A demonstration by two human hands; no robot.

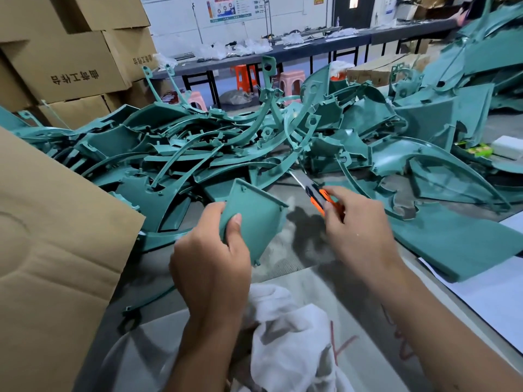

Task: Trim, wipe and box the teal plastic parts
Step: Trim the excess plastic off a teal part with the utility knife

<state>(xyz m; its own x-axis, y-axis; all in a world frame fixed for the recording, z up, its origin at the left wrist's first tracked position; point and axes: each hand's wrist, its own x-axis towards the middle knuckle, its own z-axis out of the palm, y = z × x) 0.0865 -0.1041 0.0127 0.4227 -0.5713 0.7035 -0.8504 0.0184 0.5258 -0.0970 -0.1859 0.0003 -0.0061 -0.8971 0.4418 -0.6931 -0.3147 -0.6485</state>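
My left hand [210,258] grips a small teal plastic panel [254,216] by its lower left edge, thumb on its face, holding it upright above the table. My right hand [359,230] holds an orange utility knife [319,198] with its blade out, pointing up and left, a little to the right of the panel and apart from it. A large heap of teal plastic parts [226,148] covers the table behind. A white cloth [291,329] lies bunched near the front edge, under my left wrist.
An open cardboard box flap [56,236] rises at the left. Stacked cartons [65,60] stand at back left. A flat teal sheet [458,241] and white paper [498,295] lie at right. A long bench and plastic stools [291,80] sit beyond.
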